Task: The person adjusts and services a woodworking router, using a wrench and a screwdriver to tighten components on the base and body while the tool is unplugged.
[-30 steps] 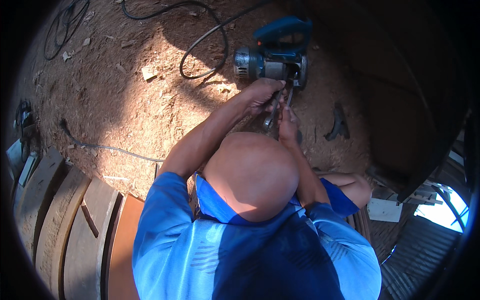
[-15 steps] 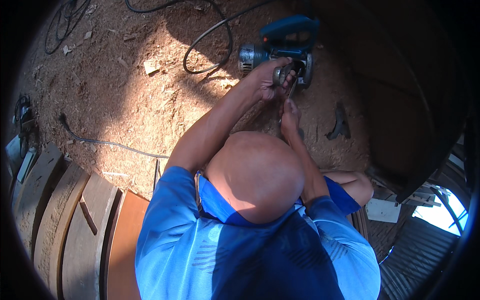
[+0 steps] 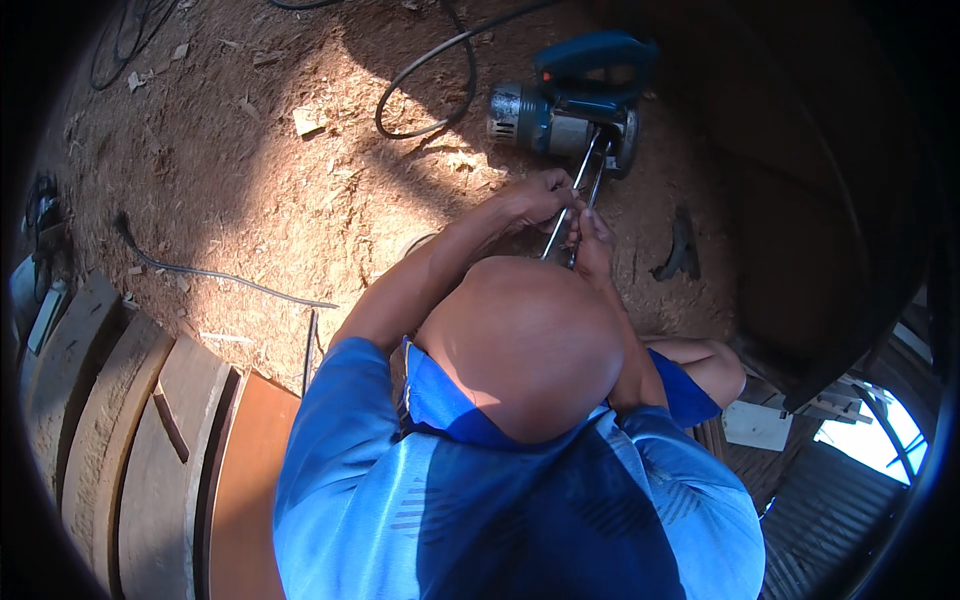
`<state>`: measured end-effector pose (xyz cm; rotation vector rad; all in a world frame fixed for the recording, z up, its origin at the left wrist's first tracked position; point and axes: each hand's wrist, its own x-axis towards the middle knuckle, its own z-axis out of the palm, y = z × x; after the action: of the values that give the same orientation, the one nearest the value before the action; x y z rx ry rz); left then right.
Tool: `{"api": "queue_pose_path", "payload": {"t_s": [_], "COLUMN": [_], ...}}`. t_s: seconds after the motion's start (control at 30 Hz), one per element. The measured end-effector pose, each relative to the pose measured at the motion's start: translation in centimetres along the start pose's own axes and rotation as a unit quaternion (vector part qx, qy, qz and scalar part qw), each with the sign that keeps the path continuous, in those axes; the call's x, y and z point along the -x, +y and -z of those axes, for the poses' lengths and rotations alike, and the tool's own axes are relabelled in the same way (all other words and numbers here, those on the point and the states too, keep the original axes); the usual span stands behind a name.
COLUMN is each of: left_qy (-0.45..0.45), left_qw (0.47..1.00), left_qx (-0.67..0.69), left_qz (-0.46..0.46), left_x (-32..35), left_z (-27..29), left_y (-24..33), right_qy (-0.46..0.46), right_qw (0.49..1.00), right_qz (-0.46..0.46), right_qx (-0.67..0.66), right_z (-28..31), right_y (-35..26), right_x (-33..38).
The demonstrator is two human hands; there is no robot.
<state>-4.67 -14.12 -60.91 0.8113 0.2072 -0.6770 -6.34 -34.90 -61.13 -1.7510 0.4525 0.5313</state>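
Because the power tool (image 3: pixel 568 136) lies on its side on the shaving-strewn ground (image 3: pixel 330 215), with its teal handle (image 3: pixel 595 58) on the far side and its round base (image 3: pixel 627 150) to the right, the gap between motor and base faces near, toward the person. Two slim metal bars, spanner-like in length and shine, run from that gap back to the hands: a left bar (image 3: pixel 584 167) and a right bar (image 3: pixel 600 178), close together and nearly parallel. Such a lie probably suits reaching into the gap with both bars at once, and their length would give each hand leverage. The raised knee (image 3: pixel 520 345) sits between the forearms, and the black cord (image 3: pixel 400 82) loops on the left, away from the fingers. A dark curved piece (image 3: pixel 680 248) lies apart on the right.

The left hand (image 3: pixel 543 197) reaches in from the left, its fingers curled inward, with thumb and fingertips seeming to pinch the left bar partway along. The right hand (image 3: pixel 594 238) is nearer and to the right; its fingers fold around the right bar, with the thumb up along the shaft. The two hands are so close that I cannot tell whether their fingertips touch, and shadow hides exactly where the bars' far ends seat.
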Motion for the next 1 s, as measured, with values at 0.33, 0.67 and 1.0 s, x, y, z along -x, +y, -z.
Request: {"api": "queue_pose_path", "payload": {"t_s": [0.33, 0.67, 1.0], "left_qy": [0.087, 0.094, 0.361], "left_qw": [0.968, 0.953, 0.813], "left_qx": [-0.235, -0.285, -0.381], "left_qz": [-0.026, -0.038, -0.25], "left_x": [-1.6, -1.7, 4.6], "left_z": [0.4, 1.1, 1.3], "left_y": [-2.4, -2.5, 11.2], "right_qy": [0.02, 0.01, 0.079], "right_qw": [1.0, 0.999, 0.967], "right_qz": [-0.012, -0.03, -0.064], "right_qx": [0.018, 0.004, 0.235], "right_z": [-0.8, -0.8, 2.3], "right_y": [-0.4, -1.2, 3.7], "right_x": [1.2, 0.8, 2.8]}}
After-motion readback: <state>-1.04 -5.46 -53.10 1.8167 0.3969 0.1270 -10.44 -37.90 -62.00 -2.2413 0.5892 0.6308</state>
